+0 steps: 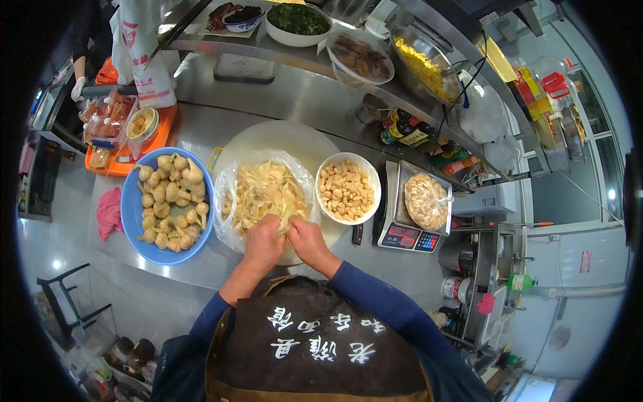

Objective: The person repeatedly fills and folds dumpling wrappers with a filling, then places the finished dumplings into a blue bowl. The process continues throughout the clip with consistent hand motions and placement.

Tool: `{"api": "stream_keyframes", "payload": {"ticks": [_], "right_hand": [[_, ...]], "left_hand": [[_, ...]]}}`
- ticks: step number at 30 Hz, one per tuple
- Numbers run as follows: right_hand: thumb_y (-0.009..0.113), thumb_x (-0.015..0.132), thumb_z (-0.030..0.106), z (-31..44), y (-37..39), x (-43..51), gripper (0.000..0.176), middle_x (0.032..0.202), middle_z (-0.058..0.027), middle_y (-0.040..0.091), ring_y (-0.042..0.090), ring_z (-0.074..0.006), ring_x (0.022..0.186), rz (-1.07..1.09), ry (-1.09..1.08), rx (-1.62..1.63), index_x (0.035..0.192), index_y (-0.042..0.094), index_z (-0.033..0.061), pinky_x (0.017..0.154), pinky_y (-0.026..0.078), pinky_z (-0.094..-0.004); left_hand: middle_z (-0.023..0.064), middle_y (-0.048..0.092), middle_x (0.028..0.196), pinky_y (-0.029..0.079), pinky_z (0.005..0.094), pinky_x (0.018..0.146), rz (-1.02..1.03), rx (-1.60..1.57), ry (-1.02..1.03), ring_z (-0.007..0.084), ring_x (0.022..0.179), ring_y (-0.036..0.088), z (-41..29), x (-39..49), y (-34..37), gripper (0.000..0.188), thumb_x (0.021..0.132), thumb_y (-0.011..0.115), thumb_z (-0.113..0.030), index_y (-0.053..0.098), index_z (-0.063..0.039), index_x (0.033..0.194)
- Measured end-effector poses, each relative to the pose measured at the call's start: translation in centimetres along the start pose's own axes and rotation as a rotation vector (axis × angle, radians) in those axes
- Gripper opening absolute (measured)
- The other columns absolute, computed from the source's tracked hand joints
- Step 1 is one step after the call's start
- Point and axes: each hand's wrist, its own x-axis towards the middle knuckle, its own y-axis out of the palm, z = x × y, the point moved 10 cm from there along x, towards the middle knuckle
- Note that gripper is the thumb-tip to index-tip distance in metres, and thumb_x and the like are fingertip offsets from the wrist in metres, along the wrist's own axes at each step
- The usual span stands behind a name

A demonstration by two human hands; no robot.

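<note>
My left hand (264, 242) and my right hand (312, 243) meet at the near side of a clear plastic bag (230, 197). Between their fingertips is a pale piece of garlic (285, 219), mostly covered by the fingers. Papery garlic peels (269, 188) fill the bag, which lies spread on a round white chopping board (246, 136). To the left, a blue basin (129, 232) holds whole garlic bulbs (172, 192) with stems. On the right stands a white bowl (378, 201) of peeled garlic cloves (346, 190).
A digital scale (408, 237) carries a tied bag of garlic cloves (427, 202). Beside it lies a dark-handled tool (357, 234). An orange tray (170, 125) and a pink cloth (108, 213) are at left. The overhead shelf (301, 58) holds food bowls. A gloved hand (78, 89) shows far left.
</note>
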Motion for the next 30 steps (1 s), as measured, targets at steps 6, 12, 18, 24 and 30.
{"api": "stream_keyframes", "payload": {"ticks": [6,12,18,24,30], "right_hand": [[0.063,0.102,0.023,0.7,-3.0,2.3,0.029,0.068,-0.0054,0.051,0.046,-0.01,0.066,0.045,0.183,0.133,0.088,0.058,-0.0021,0.058,0.042,-0.0333],[0.067,0.102,0.027,0.8,-0.7,1.2,0.032,0.073,-0.0058,0.067,0.059,-0.0105,0.064,0.131,0.21,0.075,0.086,0.06,-0.0005,0.062,0.049,-0.0303],[0.06,0.106,0.021,-1.7,2.0,-0.3,0.022,0.079,-0.0041,0.067,0.06,-0.0097,0.065,0.096,0.437,0.594,0.092,0.057,0.004,0.058,0.048,-0.0254],[0.057,0.106,0.016,-2.4,2.3,-0.9,0.014,0.081,-0.0039,0.062,0.059,-0.0121,0.066,0.003,0.517,0.839,0.097,0.057,0.0049,0.06,0.05,-0.0269],[0.059,0.104,0.013,-2.3,1.6,-1.1,0.01,0.082,-0.0031,0.062,0.059,-0.0108,0.068,-0.139,0.399,0.705,0.099,0.057,0.0039,0.063,0.05,-0.0263]], "left_hand": [[0.0163,0.073,0.093,0.057,0.037,0.071,0.085,-0.829,-0.561,0.0273,0.076,0.07,6.8,-1.2,3.6,0.02,0.091,0.069,-0.006,0.068,0.003,0.109],[0.0092,0.072,0.098,0.057,0.0303,0.075,0.142,-1.058,-0.532,0.0169,0.08,0.069,4.9,-1.0,2.7,0.02,0.092,0.064,-0.001,0.068,0.004,0.11],[0.0105,0.071,0.097,0.056,0.0323,0.077,0.229,-1.243,-0.576,0.0183,0.083,0.069,5.8,-1.4,3.0,0.016,0.093,0.067,-0.004,0.067,0.003,0.108],[0.0118,0.07,0.094,0.058,0.0329,0.08,0.215,-1.303,-0.651,0.021,0.087,0.07,7.3,-1.4,2.3,0.018,0.095,0.064,-0.003,0.063,0.003,0.112],[0.0132,0.07,0.095,0.057,0.0326,0.077,0.265,-1.177,-0.659,0.0205,0.084,0.07,6.8,-1.1,1.0,0.019,0.092,0.063,0.0,0.063,0.003,0.111]]}}
